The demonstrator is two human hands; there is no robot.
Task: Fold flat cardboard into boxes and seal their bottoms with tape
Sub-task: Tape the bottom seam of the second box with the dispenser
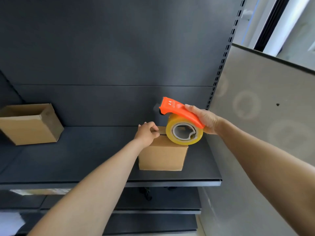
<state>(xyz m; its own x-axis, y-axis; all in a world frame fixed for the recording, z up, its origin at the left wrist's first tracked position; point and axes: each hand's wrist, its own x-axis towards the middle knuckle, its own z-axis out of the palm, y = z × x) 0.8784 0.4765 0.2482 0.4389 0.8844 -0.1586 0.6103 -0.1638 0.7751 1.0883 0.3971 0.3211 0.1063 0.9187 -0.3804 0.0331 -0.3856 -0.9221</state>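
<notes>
Cardboard box, open, sits near the shelf's left end. Toward the right edge, the left hand presses curled fingers on a folded box. The right hand, clamped around the tape dispenser, hovers just above its flaps; bare shelf between.

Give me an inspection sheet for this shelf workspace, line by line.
Surface: dark metal shelf, bare in the middle.
Job's things: small cardboard box near the shelf's right end; orange tape dispenser with a yellowish tape roll held over its top; second box, open-topped, at the far left.
Clutter: nothing seen on this shelf.
Hands: left hand presses on the small box's top; right hand grips the dispenser.
Cables: nothing clearly seen.
Surroundings: dark back panel, slotted upright, grey side panel, lower shelves below.
</notes>
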